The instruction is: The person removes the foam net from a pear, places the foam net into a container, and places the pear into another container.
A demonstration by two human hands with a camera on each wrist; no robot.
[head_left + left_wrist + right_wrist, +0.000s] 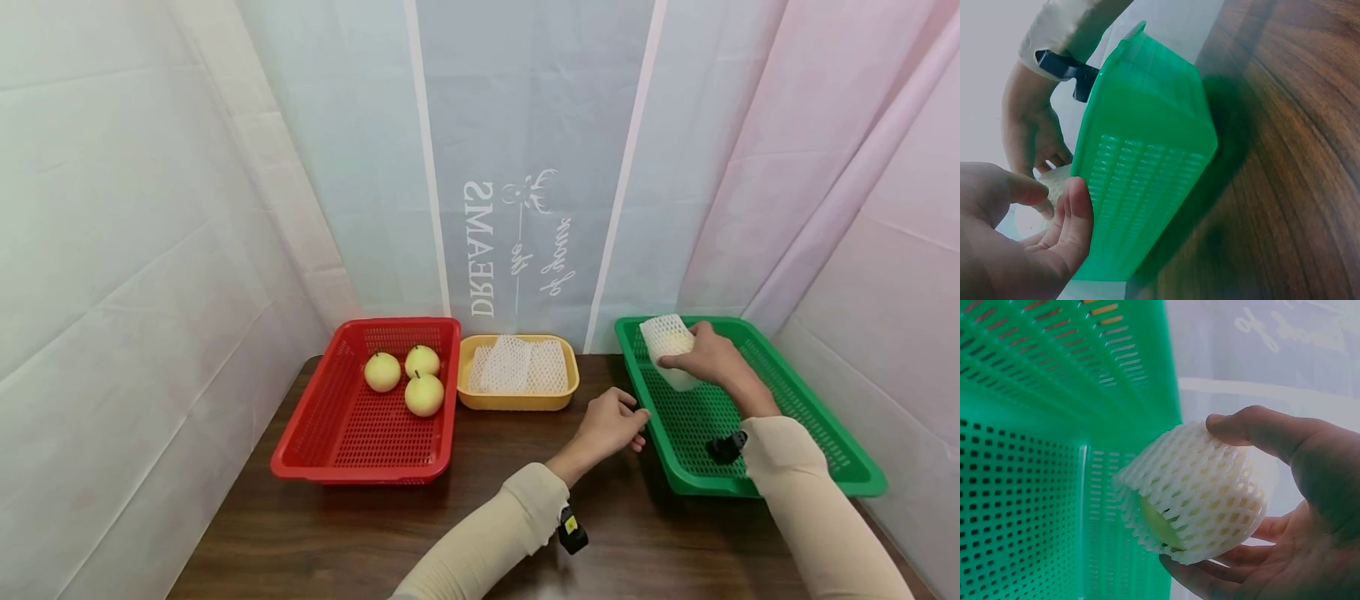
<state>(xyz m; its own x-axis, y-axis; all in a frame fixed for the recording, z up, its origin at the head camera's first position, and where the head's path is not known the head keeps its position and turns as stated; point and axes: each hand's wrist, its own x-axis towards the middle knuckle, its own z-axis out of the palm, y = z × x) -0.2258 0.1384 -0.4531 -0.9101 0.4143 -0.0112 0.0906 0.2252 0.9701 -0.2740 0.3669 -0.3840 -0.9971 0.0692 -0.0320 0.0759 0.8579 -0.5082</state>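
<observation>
My right hand [711, 357] grips a pale pear in a white foam net sleeve [1204, 494] above the far left part of the green basket [697, 421]. In the right wrist view the thumb lies on top of the net, the other fingers are beneath, and green skin shows through the net's open end. Beside the basket's left wall, my left hand [611, 423] hangs with loosely bent fingers and holds nothing. The left wrist view has its fingertips [1079, 194] close to the green rim; whether they touch it, I cannot tell.
On the left, a red basket [360, 437] holds three bare pears [424, 394]. Between the baskets stands a yellow tray [517, 402] with several white foam nets [506, 367]. All stand on a dark wooden table [480, 467] before a hanging curtain [525, 100].
</observation>
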